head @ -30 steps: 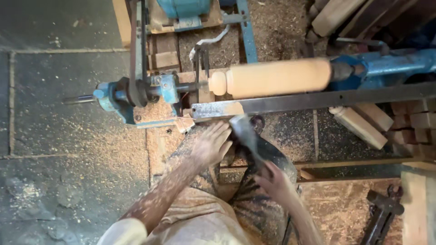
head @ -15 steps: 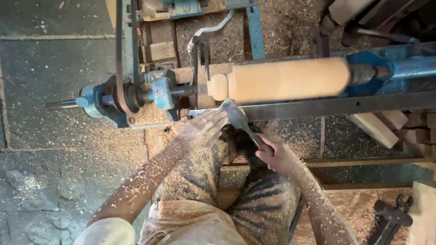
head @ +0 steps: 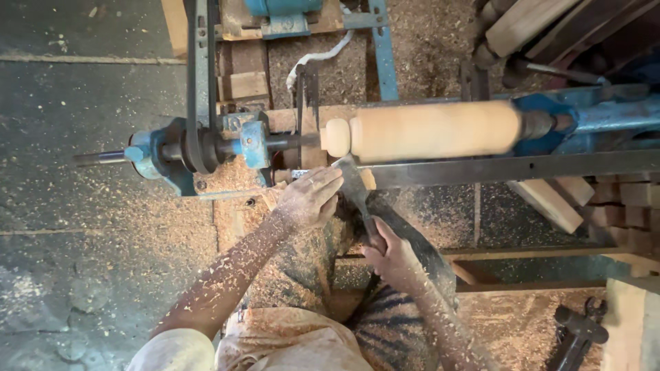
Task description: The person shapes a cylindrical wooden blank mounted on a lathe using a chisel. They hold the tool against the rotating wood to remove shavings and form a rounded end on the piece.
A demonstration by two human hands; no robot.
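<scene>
chisel [head: 354, 184] on tool rest [head: 509, 167], before wood cylinder [head: 433, 130].
</scene>
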